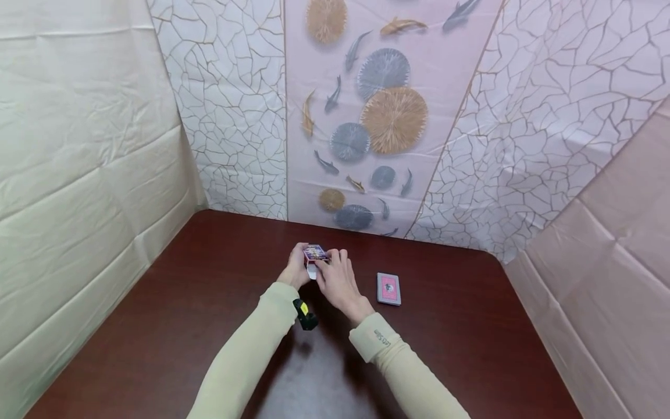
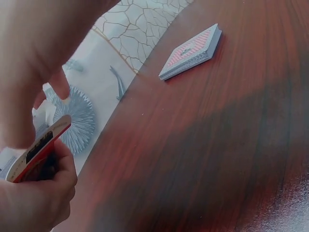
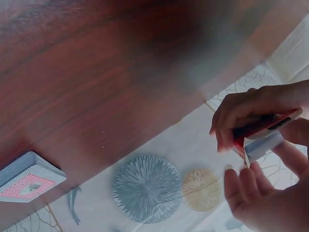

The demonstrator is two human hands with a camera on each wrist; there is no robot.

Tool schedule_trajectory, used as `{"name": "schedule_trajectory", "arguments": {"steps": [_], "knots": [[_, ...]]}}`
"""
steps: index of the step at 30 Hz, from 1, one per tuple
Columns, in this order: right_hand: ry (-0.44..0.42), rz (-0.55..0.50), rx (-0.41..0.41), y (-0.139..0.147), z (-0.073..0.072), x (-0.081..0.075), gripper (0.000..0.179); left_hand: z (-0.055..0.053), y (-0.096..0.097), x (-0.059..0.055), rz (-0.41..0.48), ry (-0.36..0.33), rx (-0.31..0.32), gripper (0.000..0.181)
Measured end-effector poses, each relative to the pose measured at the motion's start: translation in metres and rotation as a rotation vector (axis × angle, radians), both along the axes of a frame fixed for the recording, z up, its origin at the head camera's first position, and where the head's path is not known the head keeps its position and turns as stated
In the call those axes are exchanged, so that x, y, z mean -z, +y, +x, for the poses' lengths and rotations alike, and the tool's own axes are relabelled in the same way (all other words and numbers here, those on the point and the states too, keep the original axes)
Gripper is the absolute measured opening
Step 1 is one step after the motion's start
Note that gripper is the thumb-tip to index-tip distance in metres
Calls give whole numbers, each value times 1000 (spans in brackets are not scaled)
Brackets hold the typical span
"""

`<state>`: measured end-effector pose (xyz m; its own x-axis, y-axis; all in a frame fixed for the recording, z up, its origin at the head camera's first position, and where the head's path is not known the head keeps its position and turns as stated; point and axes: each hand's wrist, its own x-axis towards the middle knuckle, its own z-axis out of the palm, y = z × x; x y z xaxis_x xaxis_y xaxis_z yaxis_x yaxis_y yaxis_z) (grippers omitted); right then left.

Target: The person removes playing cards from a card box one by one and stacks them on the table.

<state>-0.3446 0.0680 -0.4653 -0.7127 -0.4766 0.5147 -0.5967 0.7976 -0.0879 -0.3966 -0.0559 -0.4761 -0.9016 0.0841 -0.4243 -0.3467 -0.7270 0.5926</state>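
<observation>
Over the far middle of the table, my left hand (image 1: pixel 295 266) grips a small card box (image 1: pixel 316 254), dark blue on its face and red along its side. A white flap (image 1: pixel 312 272) sticks out from the box's near end. My right hand (image 1: pixel 340 284) is at that end from the right, thumb and fingertips about the flap. The right wrist view shows the white flap (image 3: pixel 264 147) between the right thumb and fingers. To the right, a deck of playing cards (image 1: pixel 388 289) with pink backs lies on the table, apart from both hands.
The dark red-brown table (image 1: pixel 460 349) reaches a patterned cloth backdrop (image 1: pixel 361 116) behind the hands. Pale cloth walls (image 1: pixel 94 163) stand on both sides. A black wrist device with a yellow patch (image 1: pixel 305 314) is on the left wrist.
</observation>
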Motion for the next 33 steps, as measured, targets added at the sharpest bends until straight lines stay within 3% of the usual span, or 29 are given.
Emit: {"name": "schedule_trajectory", "arguments": {"steps": [5, 11, 14, 17, 21, 25, 26, 27, 29, 30, 33], "knots": [[89, -75, -58, 3, -2, 4, 15, -2, -2, 0, 52, -18, -38, 55], [87, -109, -102, 6, 0, 3, 13, -6, -5, 2, 122, -15, -49, 57], [54, -117, -91, 5, 3, 4, 17, -5, -6, 3, 130, -4, -28, 56], [7, -128, -59, 4, 6, 6, 30, -2, -5, 3, 84, -5, -18, 49], [-33, -151, -27, 5, 10, 7, 40, 1, -3, 5, 19, -18, -48, 39], [-80, -169, -33, 7, 12, 5, 35, -8, -2, 17, 14, -27, -93, 44], [-104, -170, -36, 8, 12, 4, 33, -12, -3, 23, 24, -21, -100, 45], [-133, -167, -39, 8, 12, 2, 32, -22, -6, 38, 59, 21, -91, 44], [-193, -143, -38, 9, 13, -1, 31, -29, -8, 46, 86, 28, -86, 44], [-224, -125, -37, 10, 13, -3, 31, -30, -9, 47, 107, 34, -82, 44], [-312, -52, -29, 12, 14, -7, 38, -24, -10, 38, 129, 22, -95, 47]]}}
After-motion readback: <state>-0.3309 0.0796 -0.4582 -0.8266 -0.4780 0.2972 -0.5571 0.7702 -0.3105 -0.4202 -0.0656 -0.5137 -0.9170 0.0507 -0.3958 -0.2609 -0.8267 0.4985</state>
